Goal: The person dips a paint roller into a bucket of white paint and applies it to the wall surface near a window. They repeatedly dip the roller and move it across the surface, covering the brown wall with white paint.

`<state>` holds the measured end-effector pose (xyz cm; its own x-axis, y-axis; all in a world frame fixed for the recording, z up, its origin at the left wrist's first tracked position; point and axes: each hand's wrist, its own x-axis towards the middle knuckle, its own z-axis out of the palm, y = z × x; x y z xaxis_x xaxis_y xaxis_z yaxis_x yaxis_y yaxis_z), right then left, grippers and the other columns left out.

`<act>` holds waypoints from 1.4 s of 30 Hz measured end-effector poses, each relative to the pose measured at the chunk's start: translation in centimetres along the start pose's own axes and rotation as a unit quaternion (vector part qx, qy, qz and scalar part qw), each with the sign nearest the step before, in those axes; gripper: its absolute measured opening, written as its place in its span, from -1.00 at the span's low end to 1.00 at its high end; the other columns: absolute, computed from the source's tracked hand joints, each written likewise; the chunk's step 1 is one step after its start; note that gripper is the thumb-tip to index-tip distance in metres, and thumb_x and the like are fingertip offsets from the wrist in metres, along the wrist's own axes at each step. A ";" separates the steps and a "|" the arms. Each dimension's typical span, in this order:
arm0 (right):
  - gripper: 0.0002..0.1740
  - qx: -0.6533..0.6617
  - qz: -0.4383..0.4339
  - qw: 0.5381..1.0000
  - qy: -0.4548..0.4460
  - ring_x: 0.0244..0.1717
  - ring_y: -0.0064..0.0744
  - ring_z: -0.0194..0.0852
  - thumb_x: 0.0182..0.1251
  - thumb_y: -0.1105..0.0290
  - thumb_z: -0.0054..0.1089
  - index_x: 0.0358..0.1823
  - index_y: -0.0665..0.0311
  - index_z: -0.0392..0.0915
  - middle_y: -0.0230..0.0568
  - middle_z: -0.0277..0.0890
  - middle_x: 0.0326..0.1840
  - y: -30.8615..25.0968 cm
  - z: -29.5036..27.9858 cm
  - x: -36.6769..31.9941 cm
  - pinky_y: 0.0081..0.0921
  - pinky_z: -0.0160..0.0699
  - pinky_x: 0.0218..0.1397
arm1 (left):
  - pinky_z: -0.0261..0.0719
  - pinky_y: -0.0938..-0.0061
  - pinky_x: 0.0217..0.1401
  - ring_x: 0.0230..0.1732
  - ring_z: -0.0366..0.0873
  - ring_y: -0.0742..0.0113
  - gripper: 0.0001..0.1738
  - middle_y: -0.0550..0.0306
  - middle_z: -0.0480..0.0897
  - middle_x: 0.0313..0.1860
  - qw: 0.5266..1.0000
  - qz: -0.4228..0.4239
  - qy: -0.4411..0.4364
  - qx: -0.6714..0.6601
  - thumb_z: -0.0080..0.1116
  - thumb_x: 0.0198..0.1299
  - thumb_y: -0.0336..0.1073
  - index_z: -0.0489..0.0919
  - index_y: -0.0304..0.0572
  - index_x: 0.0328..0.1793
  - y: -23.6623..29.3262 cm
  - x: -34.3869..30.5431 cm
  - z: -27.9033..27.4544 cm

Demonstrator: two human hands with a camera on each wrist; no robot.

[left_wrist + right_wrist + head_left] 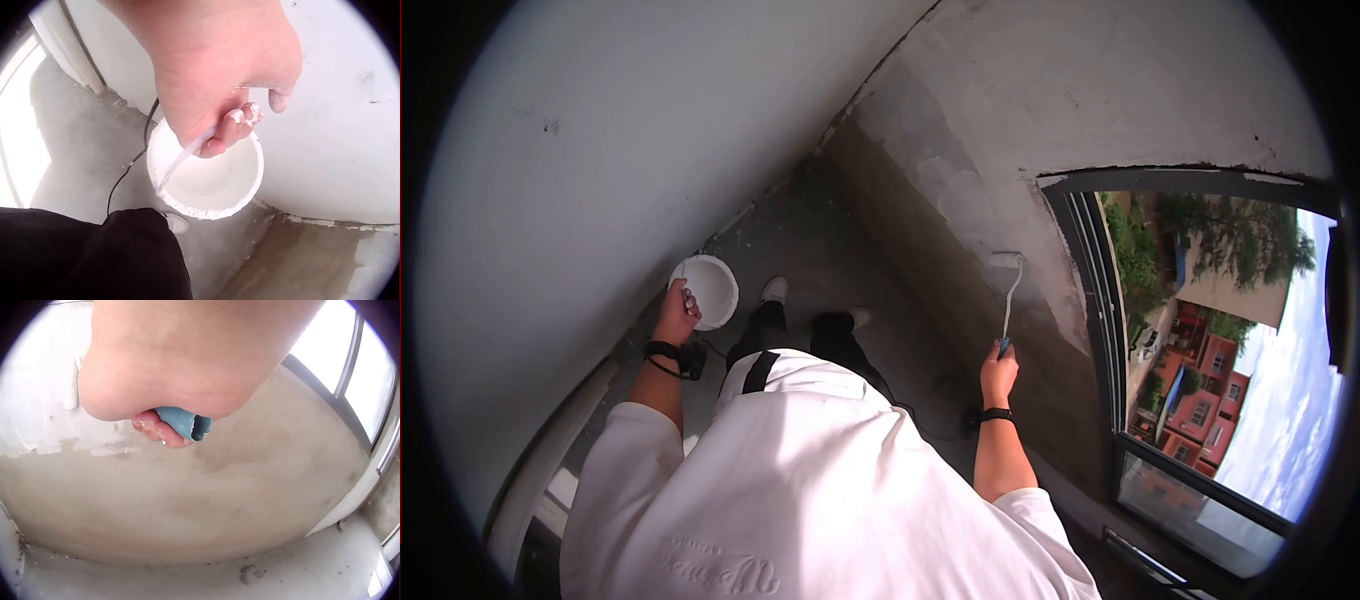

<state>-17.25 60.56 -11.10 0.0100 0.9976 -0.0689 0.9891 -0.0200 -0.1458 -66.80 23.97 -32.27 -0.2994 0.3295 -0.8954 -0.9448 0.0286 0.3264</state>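
My left hand (679, 312) grips the thin white bail handle (184, 154) of a white bucket (733, 290), which hangs below it near the left wall. White paint coats the bucket's rim and inside, and white smears show on the fingertips (237, 116). In my right hand (999, 374) is a paint roller (1006, 259), held by its blue handle (180, 420). The roller's white sleeve lies against the wall beside the window, over a patch of fresh coating (970, 215). In the right wrist view the hand hides most of the roller.
A dark-framed window (1112, 330) is on the right, looking out on trees and red buildings. Brown uncoated wall (920, 250) runs down to the grey floor (785, 235). A black cable (122, 178) lies on the floor near the person's white shoes (774, 289).
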 end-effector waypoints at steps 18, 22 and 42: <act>-0.54 0.065 -0.067 0.995 -0.024 -0.12 0.36 0.58 0.48 0.02 0.15 -0.14 0.37 0.60 0.25 0.64 -0.26 -3.5 2.8 2.1 0.03 0.55 -0.07 | 0.16 0.44 -0.46 -0.71 0.10 0.47 -0.58 0.40 0.20 -0.73 0.996 -0.010 0.087 -0.032 0.13 0.32 0.07 0.30 0.19 -0.53 -3.8 -1.2 -7.5; -0.52 0.027 -0.094 0.993 -0.068 -0.07 0.38 0.56 0.50 0.00 0.10 -0.18 0.37 0.58 0.26 0.64 -0.20 -10.3 4.4 5.3 0.07 0.53 -0.04 | 0.18 0.45 -0.44 -0.69 0.12 0.46 -0.58 0.40 0.21 -0.72 0.994 0.005 0.093 -0.062 0.14 0.32 0.08 0.31 0.18 -0.51 -4.5 -2.5 -9.5; -0.53 -0.100 -0.146 0.981 -0.079 0.03 0.31 0.58 0.53 -0.02 -0.02 -0.03 0.29 0.52 0.18 0.64 -0.04 -13.1 4.7 8.6 0.13 0.56 0.05 | 0.18 0.46 -0.44 -0.66 0.15 0.48 -0.59 0.40 0.22 -0.70 0.989 -0.005 0.105 -0.104 0.17 0.31 0.08 0.31 0.17 -0.48 -5.8 -3.7 -10.3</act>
<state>-30.81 69.08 -14.46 -0.2845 0.9358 -0.2082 0.9558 0.2936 0.0132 -61.58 12.85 -33.96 -0.2900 0.1260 -0.9487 -0.9484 -0.1707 0.2672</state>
